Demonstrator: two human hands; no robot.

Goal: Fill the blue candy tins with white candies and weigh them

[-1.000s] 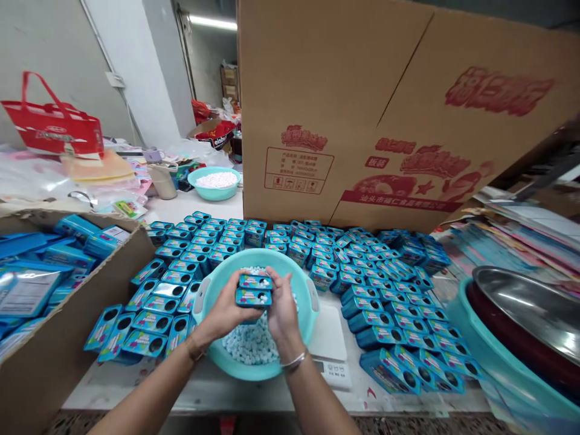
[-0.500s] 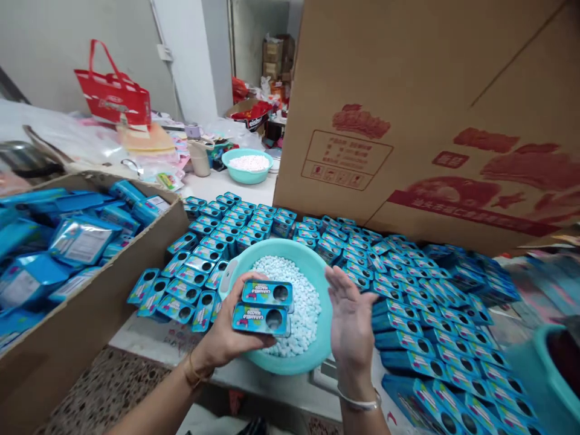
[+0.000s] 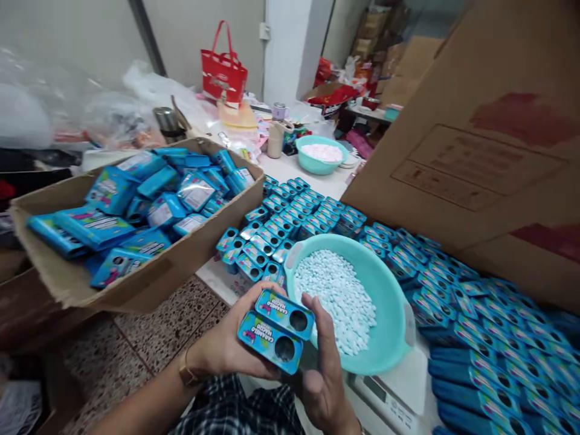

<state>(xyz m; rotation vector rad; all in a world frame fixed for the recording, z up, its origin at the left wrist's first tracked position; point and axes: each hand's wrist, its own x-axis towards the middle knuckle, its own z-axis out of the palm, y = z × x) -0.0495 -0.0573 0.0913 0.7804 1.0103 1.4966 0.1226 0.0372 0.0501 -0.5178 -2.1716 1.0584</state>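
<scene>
Head view: left hand (image 3: pixel 231 350) clamps two tins (image 3: pixel 276 329), long axes lower-left to upper-right; right hand (image 3: pixel 324 368) apparently loose.

The two tins (image 3: pixel 276 331) in the left hand (image 3: pixel 226 347) are bright blue with pink and white lettering and a round dark window each. The rows of tins (image 3: pixel 453 302) on the tabletop (image 3: pixel 217 278) carry the same blue, pink and dark-window pattern. The basin (image 3: pixel 385 302) is mint green and holds pale blue-white tablets (image 3: pixel 338 296); a second basin (image 3: pixel 319 156) farther off is the same green with white contents. The open carton (image 3: pixel 149 281) is plain brown and filled with blue packets (image 3: pixel 136 199). The big box (image 3: pixel 489 151) is brown with faded red print. The bag (image 3: pixel 223 75) is red with white marks. The floor (image 3: pixel 163 326) is speckled brown terrazzo. The cloth (image 3: pixel 240 411) at the bottom edge is dark plaid.
</scene>
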